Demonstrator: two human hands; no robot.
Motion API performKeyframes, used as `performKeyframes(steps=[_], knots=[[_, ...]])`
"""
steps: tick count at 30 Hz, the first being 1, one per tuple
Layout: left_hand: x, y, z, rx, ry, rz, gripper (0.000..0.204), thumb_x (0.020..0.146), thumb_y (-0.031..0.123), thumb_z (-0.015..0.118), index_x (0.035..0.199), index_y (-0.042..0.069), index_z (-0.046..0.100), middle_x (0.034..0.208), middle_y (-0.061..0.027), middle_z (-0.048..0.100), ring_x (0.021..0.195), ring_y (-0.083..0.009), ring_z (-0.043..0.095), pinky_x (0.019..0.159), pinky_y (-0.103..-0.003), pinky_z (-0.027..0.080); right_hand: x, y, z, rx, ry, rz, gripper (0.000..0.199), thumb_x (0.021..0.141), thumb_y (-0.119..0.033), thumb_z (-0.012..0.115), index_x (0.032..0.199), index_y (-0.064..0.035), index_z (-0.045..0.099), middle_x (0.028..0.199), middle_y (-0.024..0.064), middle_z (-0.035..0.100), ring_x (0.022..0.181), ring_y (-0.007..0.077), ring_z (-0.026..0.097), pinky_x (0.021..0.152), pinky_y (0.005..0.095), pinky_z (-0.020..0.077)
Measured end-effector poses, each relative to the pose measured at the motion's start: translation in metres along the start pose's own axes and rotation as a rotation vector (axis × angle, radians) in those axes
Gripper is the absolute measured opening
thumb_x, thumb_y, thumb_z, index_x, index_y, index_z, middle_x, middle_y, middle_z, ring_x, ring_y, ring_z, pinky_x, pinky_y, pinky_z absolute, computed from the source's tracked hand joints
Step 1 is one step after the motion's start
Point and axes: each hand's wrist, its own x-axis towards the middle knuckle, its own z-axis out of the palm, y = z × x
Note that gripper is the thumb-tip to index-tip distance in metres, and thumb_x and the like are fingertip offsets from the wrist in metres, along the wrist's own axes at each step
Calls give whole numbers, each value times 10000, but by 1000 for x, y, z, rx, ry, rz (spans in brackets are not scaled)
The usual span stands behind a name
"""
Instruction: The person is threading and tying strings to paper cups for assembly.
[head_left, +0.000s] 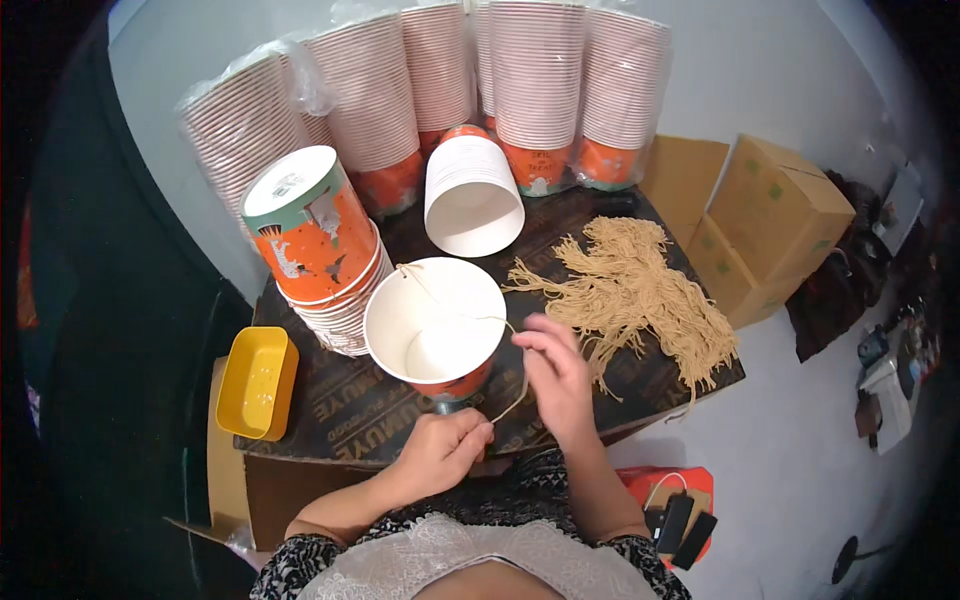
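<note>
1. A tan string (505, 400) is pinched in the grip of the left hand (445, 448), which is closed into a fist at the near edge of the table (330, 425).
2. The right hand (556, 372) is held at 3 o'clock of the paper cup (436, 325); its fingertips are pressed together on the same string, near the cup's rim.
3. The cup stands upright with its mouth open, orange on the outside and white inside, and the string is seen running across its opening.
4. A pile of cut strings (630, 290) lies at 2 o'clock of the cup.
5. A tilted stack of cups (320, 250) rests at 10 o'clock, just beside it.
6. A yellow tray (255, 383) sits at 9 o'clock, at the table's edge.
7. Wrapped cup stacks (540, 80) are lined up at 12 o'clock.
</note>
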Motion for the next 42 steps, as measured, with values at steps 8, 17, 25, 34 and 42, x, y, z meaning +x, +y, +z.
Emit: performKeyframes(steps=[8,17,25,34,42], knots=[[14,24,-20,298,-15,152,173,898,117,622,781,-10,625,664,-220,609,635,-391,644,544,-447,491,-29,-33,-4,183,-333,19,188,894,37,595,1067,28,667,995,150,695,873,218,689,756,307,529],[11,31,-31,254,77,159,143,899,88,625,806,-17,649,631,-182,611,559,-335,641,531,-386,499,-31,-27,7,158,-182,-28,86,839,61,688,899,4,665,681,48,570,548,101,508,509,238,391],[7,31,-54,101,330,133,149,927,50,598,813,-26,658,603,-55,636,541,-105,604,519,-254,469,-38,-8,33,-27,91,-213,169,765,96,708,789,-19,587,601,40,480,464,112,448,441,259,342],[7,33,-60,129,367,147,158,931,44,583,808,-27,653,603,-54,638,545,-101,610,523,-245,469,-36,-6,41,-237,111,-367,243,707,66,714,747,-52,506,606,85,458,483,268,515,428,373,406],[8,28,-62,107,360,175,151,923,36,590,806,-32,655,606,-55,639,543,-104,607,523,-248,469,-33,-6,44,-307,110,-397,258,705,70,702,729,-54,477,604,83,437,480,263,508,421,372,405]])
